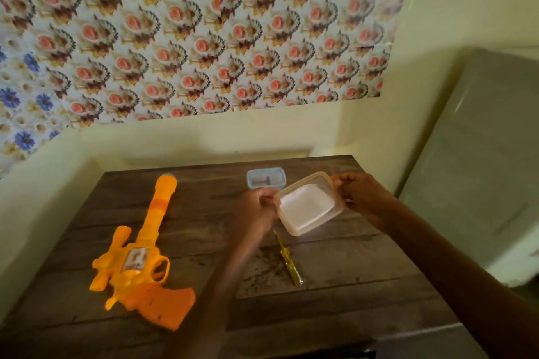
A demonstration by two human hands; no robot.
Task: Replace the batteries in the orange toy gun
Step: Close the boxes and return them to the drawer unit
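1. The dark wooden table (335,315) is filling the lower frame. Its far edge is running close to the wall, and bare board is lying open at lower right.
2. The orange toy gun (145,265) is lying flat at lower left, barrel pointing up-frame. Its body sticker is too blurred to read.
3. The clear plastic container (309,207) is tilting at centre, with the left hand (256,207) and right hand (364,198) pinching opposite rims.
4. A small blue-rimmed box (266,182) is sitting just behind it.
5. A yellow screwdriver (288,264) is lying below it.
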